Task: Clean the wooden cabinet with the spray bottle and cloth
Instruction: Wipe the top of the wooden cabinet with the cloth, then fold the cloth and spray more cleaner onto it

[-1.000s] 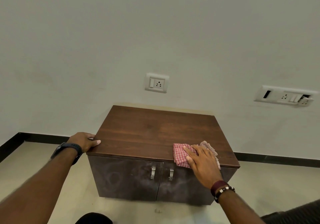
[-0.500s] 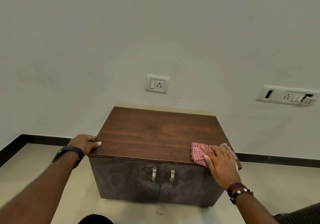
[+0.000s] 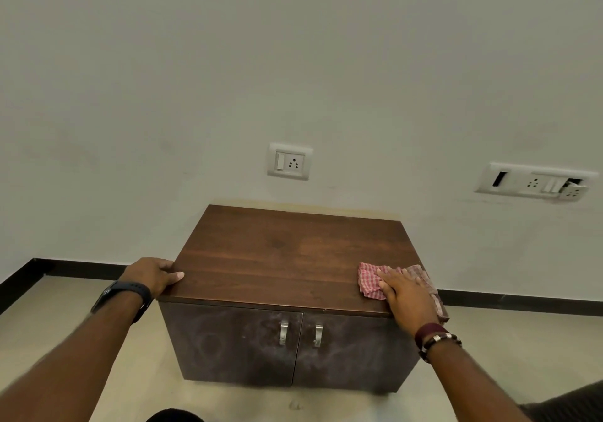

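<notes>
The right hand (image 3: 406, 294) is pressing flat, fingers spread, on the soft, limp red-checked cloth (image 3: 370, 283); the left hand (image 3: 153, 274) is gripping the brown wooden cabinet's (image 3: 277, 258) stiff, likely heavy corner.

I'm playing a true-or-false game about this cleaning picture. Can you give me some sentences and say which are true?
1. The right hand presses a red-and-white checked cloth on the brown wooden cabinet top. True.
2. The cloth lies near the cabinet's left edge. False: it is at the right front corner.
3. The left hand holds the cabinet's left edge. True.
4. Both cabinet doors hang open. False: both are closed, with their two silver metal handles side by side.
5. A spray bottle stands on the cabinet. False: none is visible.
</notes>
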